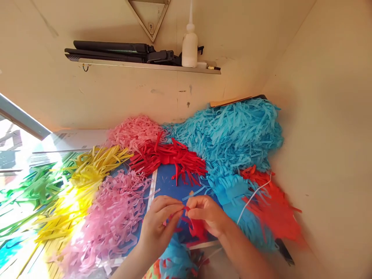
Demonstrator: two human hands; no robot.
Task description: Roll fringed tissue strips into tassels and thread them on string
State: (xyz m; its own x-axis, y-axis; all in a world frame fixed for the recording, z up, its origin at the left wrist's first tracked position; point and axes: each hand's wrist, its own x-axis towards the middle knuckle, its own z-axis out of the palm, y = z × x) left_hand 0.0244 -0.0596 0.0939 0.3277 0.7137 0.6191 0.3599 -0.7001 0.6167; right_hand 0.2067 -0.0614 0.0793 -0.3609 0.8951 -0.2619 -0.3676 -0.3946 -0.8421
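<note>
Close together over the blue board (167,180), my left hand (162,217) and my right hand (205,213) pinch a red fringed paper strip (197,229). Its loose end hangs below my right fingers. What lies between the fingertips is partly hidden by them. Just beyond my hands rests a pile of red paper fringe (168,157). Under my wrists, at the bottom edge, part of a blue and orange fringed bundle (174,261) shows.
Pink (117,209), yellow (83,190) and green fringe (43,186) spread to the left. Light-blue fringe (232,131) heaps at the back right, with orange-red fringe (276,209) in front. A wall shelf (145,66) carries a white bottle (190,48) and black tools (116,50).
</note>
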